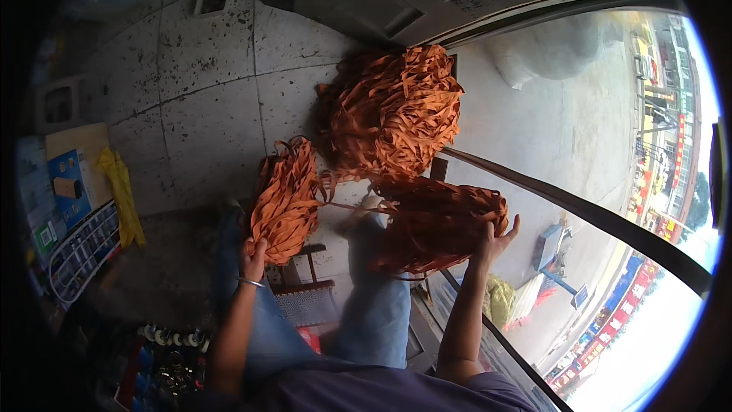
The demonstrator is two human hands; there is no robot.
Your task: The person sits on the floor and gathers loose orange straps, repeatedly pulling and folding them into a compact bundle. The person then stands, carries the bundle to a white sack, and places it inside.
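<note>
My left hand (254,255) is closed round the lower end of a bundle of orange flat straps (286,202), which hangs in front of my left knee. At the right, a second, darker bundle of orange straps (438,221) is held up by my right hand (497,240). One digit of that hand sticks out past the bundle's edge, and its other fingers are partly hidden against the straps. Loose strands link the two bundles across the gap. Just beyond them lies a large heap of the same orange straps (400,111) on the floor.
A stool with a woven seat (309,301) stands between my legs. To the right are a dark door-frame bar (572,202) and a blue platform scale (549,248). At the left are a cardboard box (76,172), a yellow plastic bag (120,194) and a wire rack (84,252).
</note>
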